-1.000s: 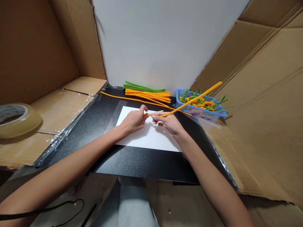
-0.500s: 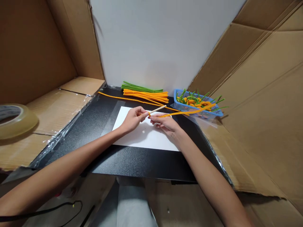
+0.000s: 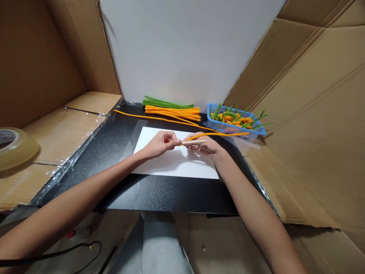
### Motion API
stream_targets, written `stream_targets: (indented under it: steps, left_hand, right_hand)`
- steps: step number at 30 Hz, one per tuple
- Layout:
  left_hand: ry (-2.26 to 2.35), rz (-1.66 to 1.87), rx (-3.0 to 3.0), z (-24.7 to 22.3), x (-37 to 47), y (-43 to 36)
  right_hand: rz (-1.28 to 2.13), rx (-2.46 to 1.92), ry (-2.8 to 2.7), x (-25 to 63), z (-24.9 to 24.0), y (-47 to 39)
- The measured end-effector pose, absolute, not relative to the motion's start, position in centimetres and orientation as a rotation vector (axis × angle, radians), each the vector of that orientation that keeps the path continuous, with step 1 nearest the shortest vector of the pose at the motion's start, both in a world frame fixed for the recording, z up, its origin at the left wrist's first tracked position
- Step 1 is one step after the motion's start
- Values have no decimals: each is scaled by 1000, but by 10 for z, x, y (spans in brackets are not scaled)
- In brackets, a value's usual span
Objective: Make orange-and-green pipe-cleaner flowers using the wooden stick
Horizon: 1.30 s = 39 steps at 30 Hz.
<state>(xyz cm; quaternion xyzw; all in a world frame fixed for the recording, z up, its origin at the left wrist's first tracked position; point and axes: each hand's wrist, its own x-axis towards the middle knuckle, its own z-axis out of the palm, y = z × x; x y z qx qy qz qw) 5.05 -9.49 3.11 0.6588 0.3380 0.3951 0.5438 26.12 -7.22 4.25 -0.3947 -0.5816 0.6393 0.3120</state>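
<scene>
Over a white sheet [image 3: 176, 163], my left hand [image 3: 164, 144] pinches the end of a thin pale wooden stick [image 3: 198, 141], which points right. A little orange fuzzy stem is wrapped at the stick's held end, by my left fingertips. My right hand [image 3: 203, 144] is closed on the orange stem [image 3: 222, 134] just beside that end; its free length runs right above the stick, over my right hand. The fingertips of both hands nearly meet, and the wrap is partly hidden.
Behind the sheet lie a green stem bundle [image 3: 167, 102], an orange bundle [image 3: 173, 112] and long loose orange stems [image 3: 142, 115]. A blue basket [image 3: 209, 122] of green and orange pieces stands back right. A tape roll [image 3: 27, 150] sits left on cardboard.
The stick has swung from pointing up and right to nearly level. The orange stem's free end has dropped slightly and shifted left. The whole view has moved slightly.
</scene>
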Motion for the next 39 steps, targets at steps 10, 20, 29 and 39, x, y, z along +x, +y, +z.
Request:
stream_targets:
  steps: [10, 20, 29, 39]
  left_hand:
    - [750, 871, 1794, 31, 48, -99]
    - [819, 848, 1806, 26, 51, -99]
    - [944, 802, 2150, 21, 50, -101]
    - [943, 672, 2644, 20, 48, -101]
  right_hand:
    - [1639, -1137, -1675, 261, 50, -77]
    - [1598, -1167, -1738, 261, 51, -75]
    - [1603, -1204, -1751, 259, 50, -76]
    - [1462, -1223, -1781, 256, 51, -77]
